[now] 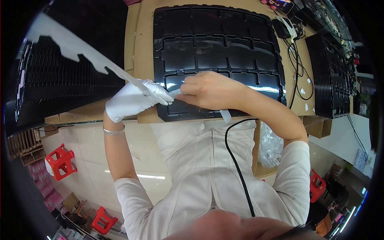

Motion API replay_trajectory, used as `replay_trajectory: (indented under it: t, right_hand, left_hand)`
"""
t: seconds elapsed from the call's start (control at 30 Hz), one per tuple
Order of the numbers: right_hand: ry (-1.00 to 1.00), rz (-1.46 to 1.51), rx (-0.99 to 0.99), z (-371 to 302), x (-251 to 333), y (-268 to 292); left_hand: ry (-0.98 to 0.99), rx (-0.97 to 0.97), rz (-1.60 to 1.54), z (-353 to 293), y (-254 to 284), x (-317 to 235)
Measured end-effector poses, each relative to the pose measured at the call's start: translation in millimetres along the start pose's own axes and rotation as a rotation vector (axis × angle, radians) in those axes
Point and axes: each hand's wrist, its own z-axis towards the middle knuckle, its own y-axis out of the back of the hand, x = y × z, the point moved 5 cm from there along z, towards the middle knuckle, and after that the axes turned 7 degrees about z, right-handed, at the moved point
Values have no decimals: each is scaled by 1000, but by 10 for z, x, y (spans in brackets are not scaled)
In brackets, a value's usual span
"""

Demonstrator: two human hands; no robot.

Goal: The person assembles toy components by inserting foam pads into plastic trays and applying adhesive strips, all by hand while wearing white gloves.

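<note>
My left hand (136, 98), in a white glove, is closed on a long, thin white strip (96, 55) with a notched edge. The strip slants up toward the far left. My bare right hand (202, 90) meets the left hand over the near-left corner of a black plastic tray (192, 61). Its fingers pinch a small pale piece (175, 93) by the left fingertips; whether that piece joins the strip cannot be seen. The tray has several shallow compartments and lies on a cardboard-covered table (140, 60). A small whitish piece (226, 116) hangs at the tray's near edge.
Stacked black trays stand at the left (72, 76) and at the right (330, 76). Black cables (296, 60) and a black device (282, 28) lie right of the tray. Another cable (236, 160) runs down my front. Red stools (61, 162) stand on the floor. Clear plastic bags (270, 146) fill a box below.
</note>
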Motion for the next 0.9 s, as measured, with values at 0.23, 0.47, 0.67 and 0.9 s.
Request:
replay_trajectory:
  t: [0.23, 0.47, 0.67, 0.9]
  right_hand:
    - [4, -15, -45, -73, -32, -44]
    - [-174, 71, -63, -167, -17, -65]
    - [-157, 6, -105, -135, 20, -82]
    - [-115, -56, 28, -36, -9, -205]
  left_hand:
    - [59, 6, 314, 60, -82, -167]
    - [73, -327, 607, 306, -168, -341]
    - [44, -195, 348, 109, -149, -343]
    - [8, -121, 424, -66, -96, -295]
